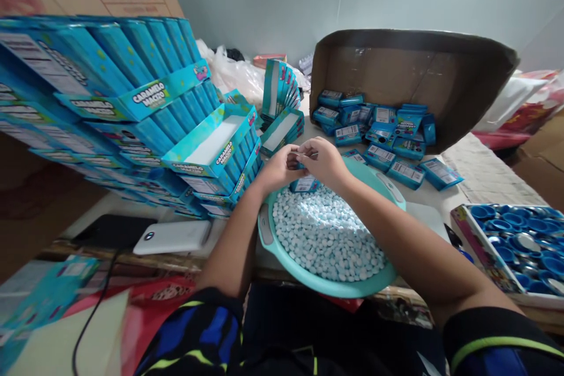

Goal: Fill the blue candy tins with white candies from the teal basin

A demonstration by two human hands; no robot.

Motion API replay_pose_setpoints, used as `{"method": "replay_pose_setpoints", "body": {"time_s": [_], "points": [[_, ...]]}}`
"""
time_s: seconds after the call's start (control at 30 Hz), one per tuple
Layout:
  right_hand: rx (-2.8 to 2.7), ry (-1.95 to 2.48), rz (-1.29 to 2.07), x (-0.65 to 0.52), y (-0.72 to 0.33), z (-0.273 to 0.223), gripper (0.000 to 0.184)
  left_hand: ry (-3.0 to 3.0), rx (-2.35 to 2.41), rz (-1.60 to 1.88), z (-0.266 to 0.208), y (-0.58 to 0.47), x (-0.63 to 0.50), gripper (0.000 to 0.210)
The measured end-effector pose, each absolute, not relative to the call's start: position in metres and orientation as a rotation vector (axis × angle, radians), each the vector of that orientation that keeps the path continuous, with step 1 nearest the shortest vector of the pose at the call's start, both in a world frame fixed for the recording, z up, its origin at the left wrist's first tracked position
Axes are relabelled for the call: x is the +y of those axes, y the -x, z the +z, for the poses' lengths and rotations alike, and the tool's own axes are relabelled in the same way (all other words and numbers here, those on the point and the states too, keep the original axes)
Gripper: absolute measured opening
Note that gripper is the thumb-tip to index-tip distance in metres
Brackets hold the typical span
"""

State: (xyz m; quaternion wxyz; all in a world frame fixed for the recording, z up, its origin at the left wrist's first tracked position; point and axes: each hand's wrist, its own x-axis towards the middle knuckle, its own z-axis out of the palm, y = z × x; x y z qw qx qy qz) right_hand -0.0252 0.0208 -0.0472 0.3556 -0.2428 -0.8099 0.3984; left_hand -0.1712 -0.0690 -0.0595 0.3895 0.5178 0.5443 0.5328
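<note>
Above the far part of a turquoise basin (326, 289) full of small pale blue and white candies (328, 241), my two hands meet. My left hand (283, 165) is closed around a small blue candy box (305, 184), whose lower part shows beneath the fingers. At the top of that box my right hand (324, 160) is closed, its fingertips pinched against the left ones. Whether the right fingers grip the box's flap or something small is hidden.
Stacked blue display trays (145, 94) rise at left, with an unfilled tray (220, 135) near the basin. Behind, a tipped cardboard box (409, 64) holds several blue boxes. A phone (174, 237) lies left; a carton of blue lids (520, 241) stands right.
</note>
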Motion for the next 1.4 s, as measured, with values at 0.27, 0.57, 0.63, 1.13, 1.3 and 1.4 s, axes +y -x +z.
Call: {"method": "replay_pose_setpoints", "body": {"time_s": [0.27,0.57,0.63,1.13,1.3,1.4], "points": [[-2.129,0.599,1.006,0.020,0.025,-0.050,0.008,-1.351,1.324,1.317,-0.056,0.171,-0.071,0.056],[-2.364,0.857,0.779,-0.006,0.029,-0.044,0.031,-1.453,1.365,1.297,-0.049,0.168,-0.073,0.044],[-2.394,0.869,0.757,-0.012,0.029,-0.043,0.034,-1.550,1.448,1.290,-0.049,0.170,-0.074,0.037],[-2.461,0.789,0.620,-0.022,0.026,-0.046,0.047,-1.602,1.514,1.365,-0.060,0.176,-0.068,0.038],[-2.506,0.776,0.706,-0.017,0.027,-0.041,0.056,-1.567,1.503,1.385,-0.058,0.175,-0.068,0.041],[-2.464,0.873,0.827,-0.002,0.025,-0.038,0.060,-1.494,1.540,1.358,-0.060,0.174,-0.066,0.044]]}}
